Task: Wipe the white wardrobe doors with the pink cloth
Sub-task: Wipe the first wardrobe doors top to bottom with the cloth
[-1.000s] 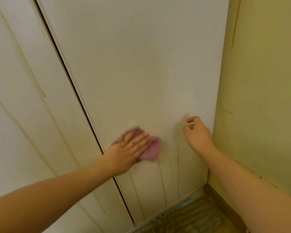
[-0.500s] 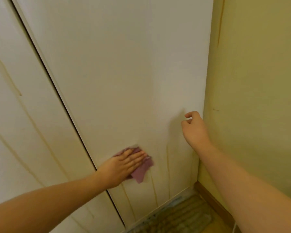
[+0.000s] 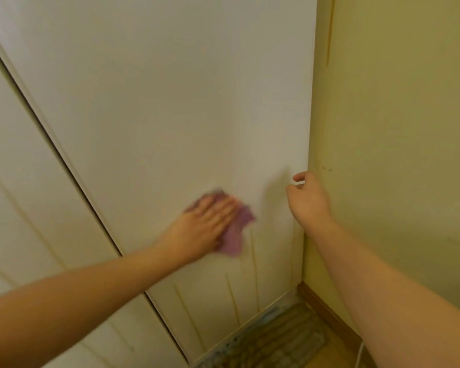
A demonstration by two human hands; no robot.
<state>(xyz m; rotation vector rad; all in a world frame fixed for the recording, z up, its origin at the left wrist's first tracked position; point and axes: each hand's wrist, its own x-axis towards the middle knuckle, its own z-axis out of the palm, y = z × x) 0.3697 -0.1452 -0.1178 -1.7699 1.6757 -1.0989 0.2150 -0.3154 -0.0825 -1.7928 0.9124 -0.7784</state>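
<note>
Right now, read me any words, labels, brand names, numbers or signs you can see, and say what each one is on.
None: no readable text shows anywhere in this view.
white wardrobe doors: blank, only faint streaks.
pink cloth: motion-blurred, no label visible.
yellow wall: a few marks, no writing.
floor mat: blurred pattern, no letters made out.

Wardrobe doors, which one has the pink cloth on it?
The right door, beside the yellow wall: the left hand presses the pink cloth on it. The left door has none.
</note>
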